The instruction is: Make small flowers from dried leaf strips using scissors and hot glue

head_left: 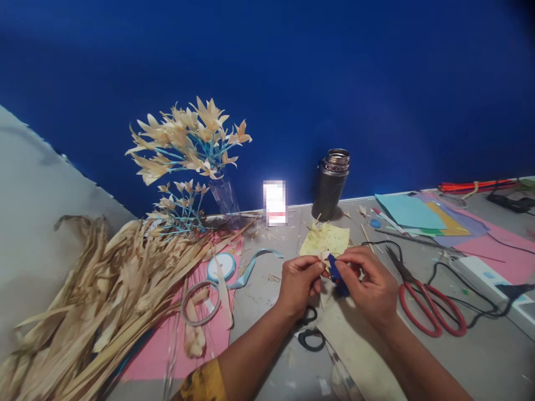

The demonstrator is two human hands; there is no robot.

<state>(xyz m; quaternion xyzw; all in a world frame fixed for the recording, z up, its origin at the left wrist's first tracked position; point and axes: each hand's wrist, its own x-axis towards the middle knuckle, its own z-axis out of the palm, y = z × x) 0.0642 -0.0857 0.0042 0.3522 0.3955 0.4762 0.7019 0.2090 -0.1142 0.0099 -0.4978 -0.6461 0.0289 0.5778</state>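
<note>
My left hand (298, 281) and my right hand (368, 281) meet over the grey table, fingers pinched together. Between them is a small pale husk flower piece (324, 257), which my left fingers pinch. My right fingers hold a dark blue strip (337, 275) against it. Just behind the hands lies a yellowish sheet (325, 239) strewn with husk bits. Small black-handled scissors (309, 331) lie below my hands.
Dried corn husks (96, 301) are heaped at left on pink paper (167, 345), with a tape ring (200, 303) and light blue ribbon roll (221, 266). A vase of husk flowers (192, 150), a steel flask (331, 184), red-handled scissors (430, 312), coloured papers (422, 214) and a power strip (493, 278) stand around.
</note>
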